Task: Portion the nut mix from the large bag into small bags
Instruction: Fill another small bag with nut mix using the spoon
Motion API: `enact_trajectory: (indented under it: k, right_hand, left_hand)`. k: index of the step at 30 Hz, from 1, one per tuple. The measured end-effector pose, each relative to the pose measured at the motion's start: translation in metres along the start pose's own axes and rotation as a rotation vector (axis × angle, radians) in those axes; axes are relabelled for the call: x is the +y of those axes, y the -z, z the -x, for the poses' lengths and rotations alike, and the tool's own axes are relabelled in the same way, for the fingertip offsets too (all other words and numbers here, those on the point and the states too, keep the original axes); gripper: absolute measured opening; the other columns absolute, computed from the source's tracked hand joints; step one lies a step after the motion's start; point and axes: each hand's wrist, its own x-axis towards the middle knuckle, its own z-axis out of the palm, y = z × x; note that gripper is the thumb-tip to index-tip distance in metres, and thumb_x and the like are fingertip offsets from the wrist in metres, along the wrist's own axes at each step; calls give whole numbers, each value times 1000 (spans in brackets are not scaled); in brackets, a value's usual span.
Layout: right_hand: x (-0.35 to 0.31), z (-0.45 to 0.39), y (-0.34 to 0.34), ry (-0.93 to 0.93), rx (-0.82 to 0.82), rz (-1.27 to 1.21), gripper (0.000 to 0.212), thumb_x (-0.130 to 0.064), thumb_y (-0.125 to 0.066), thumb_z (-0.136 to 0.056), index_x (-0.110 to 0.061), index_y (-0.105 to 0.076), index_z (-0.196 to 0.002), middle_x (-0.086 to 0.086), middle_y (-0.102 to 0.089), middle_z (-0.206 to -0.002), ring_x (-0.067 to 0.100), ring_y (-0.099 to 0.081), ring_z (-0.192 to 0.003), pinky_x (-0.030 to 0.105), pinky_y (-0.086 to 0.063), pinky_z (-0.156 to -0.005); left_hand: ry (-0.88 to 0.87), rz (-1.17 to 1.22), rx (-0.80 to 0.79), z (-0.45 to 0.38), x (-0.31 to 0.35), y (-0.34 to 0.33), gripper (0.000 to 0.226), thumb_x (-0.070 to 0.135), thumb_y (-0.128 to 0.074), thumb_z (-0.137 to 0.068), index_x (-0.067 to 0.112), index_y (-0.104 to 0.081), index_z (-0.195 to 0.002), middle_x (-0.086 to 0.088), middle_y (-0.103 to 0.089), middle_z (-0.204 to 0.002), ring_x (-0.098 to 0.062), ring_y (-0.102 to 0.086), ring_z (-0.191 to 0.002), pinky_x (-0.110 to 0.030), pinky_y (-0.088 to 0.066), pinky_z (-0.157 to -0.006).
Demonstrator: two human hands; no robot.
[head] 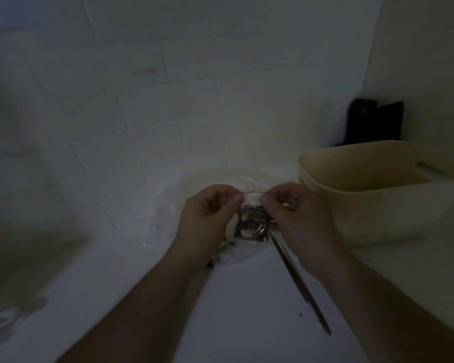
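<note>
Pinching the top strip of one small clear bag point(252, 205) between them, the left hand point(210, 213) and right hand point(296, 216) hold it upright above the white counter point(233, 310), mouth up, long axis vertical, its bottom filled with what looks like dark nut mix point(252, 224), beside one beige bin point(383, 195) and one long utensil point(299, 284).

A dimly lit home kitchen is suggested by the white tiled wall point(168, 113) rising behind a white surface point(247, 297), on which a cream plastic basket point(378, 205) is set, a dark object point(372, 121) seen behind the basket.
</note>
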Motion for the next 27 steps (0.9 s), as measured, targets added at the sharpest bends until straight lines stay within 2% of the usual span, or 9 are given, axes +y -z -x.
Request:
enact_trajectory:
  k: [2,4,7,9,13,17,19,22,27]
  right_hand:
    - [4,1,2,-22,1,27,13,-18,-76,-93,-24,-74,-81,-1,-77,-81,18,-76,-80,40,-63,-73]
    - [5,1,3,-50,-11,-6,11,-20,-75,-94,-21,-75,-83,-1,-77,-80,15,-75,-78,35,-60,-71]
    - [5,3,1,-151,-69,-174,10,-18,-68,-99,-15,-75,-92,1,-79,-86,12,-75,-81,27,-55,-71]
    - [5,4,-1,-195,-89,-255,13,-17,-64,-101,-8,-74,-100,6,-79,-93,17,-76,-86,29,-56,-73]
    - [3,4,-1,-217,-70,-315,21,-18,-63,-101,-1,-73,-105,15,-78,-97,21,-76,-82,26,-57,-65]
    - [4,4,0,-223,-94,-298,20,-20,-63,-102,-5,-75,-106,13,-79,-96,22,-76,-83,29,-57,-65]
    - [5,4,0,-211,-85,-283,18,-20,-64,-101,-6,-75,-104,12,-79,-95,22,-76,-83,30,-57,-66]
    - [5,3,1,-197,-67,-271,13,-16,-65,-100,-7,-75,-99,8,-79,-90,19,-75,-81,27,-57,-67]
    - [9,0,7,-60,-56,4,7,-18,-73,-95,-22,-78,-94,-4,-79,-88,12,-75,-86,34,-60,-81]
  left_hand:
    - [-11,-34,17,0,0,3,9,4,-71,-95,10,-76,-91,4,-77,-79,-5,-69,-74,-20,-55,-72]
    - [-9,-64,15,-1,0,7,9,5,-71,-96,6,-76,-89,1,-77,-81,-7,-69,-75,-20,-55,-74]
    - [28,-47,6,-3,-2,8,13,12,-70,-98,6,-76,-88,-9,-77,-86,-17,-69,-81,-35,-57,-82]
    - [69,-29,-13,-3,-4,8,18,20,-71,-97,8,-76,-85,-14,-76,-85,-21,-67,-81,-40,-55,-84]
    - [117,-110,-83,-3,-5,15,14,17,-69,-99,8,-76,-91,4,-76,-81,-7,-67,-77,-28,-53,-82]
    - [119,-7,-121,0,-1,15,17,23,-74,-90,10,-78,-100,-1,-78,-89,-10,-69,-84,-30,-56,-88]
    - [105,-30,-99,0,-1,12,7,16,-74,-94,12,-79,-94,-3,-79,-87,-14,-68,-82,-33,-53,-84]
    - [93,-69,-62,-2,-3,12,12,17,-74,-96,18,-81,-86,-4,-76,-81,-21,-60,-78,-38,-48,-79]
    - [38,-167,-60,-2,3,14,14,15,-70,-99,9,-77,-87,-4,-71,-70,-12,-59,-64,-24,-50,-66]
